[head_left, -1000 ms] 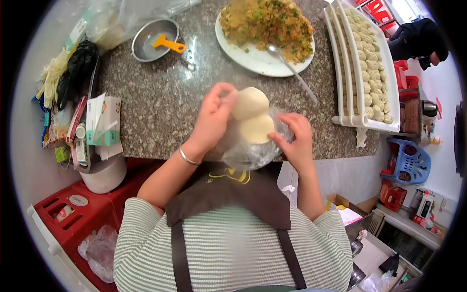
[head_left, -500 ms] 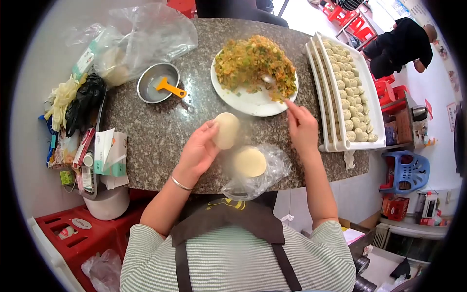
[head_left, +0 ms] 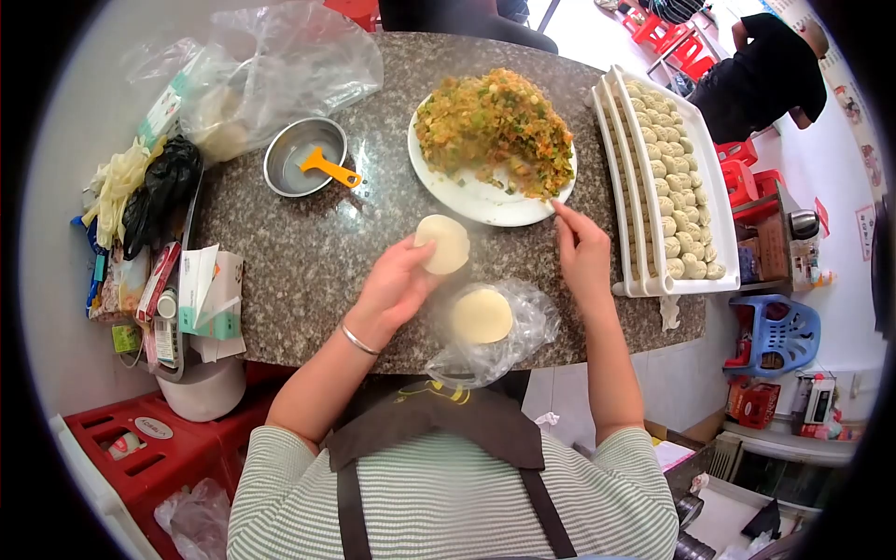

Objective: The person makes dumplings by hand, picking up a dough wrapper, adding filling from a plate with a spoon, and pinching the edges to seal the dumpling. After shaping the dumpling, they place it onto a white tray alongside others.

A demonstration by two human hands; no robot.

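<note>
My left hand [head_left: 394, 285] pinches a round dough wrapper [head_left: 442, 245] by its edge, above the counter. A stack of similar wrappers [head_left: 482, 315] lies just in front of me on a crumpled clear plastic bag [head_left: 523, 350]. My right hand [head_left: 583, 252] is closed at the near right rim of a white plate [head_left: 476, 207], holding the handle of a spoon whose bowl is buried in the filling. That chopped orange-and-green filling [head_left: 495, 121] is heaped on the plate.
Stacked white trays [head_left: 705, 187] with rows of pleated buns [head_left: 686, 205] stand at the right. A steel bowl [head_left: 277, 173] with an orange-handled scraper [head_left: 327, 166] sits at the left. Plastic bags [head_left: 280, 70] and boxes [head_left: 210, 294] crowd the left edge. A person [head_left: 765, 79] is beyond the trays.
The spoon's bowl, seen against the filling before, is now hidden in it. My left hand has shifted slightly right with the wrapper, which is tilted differently.
</note>
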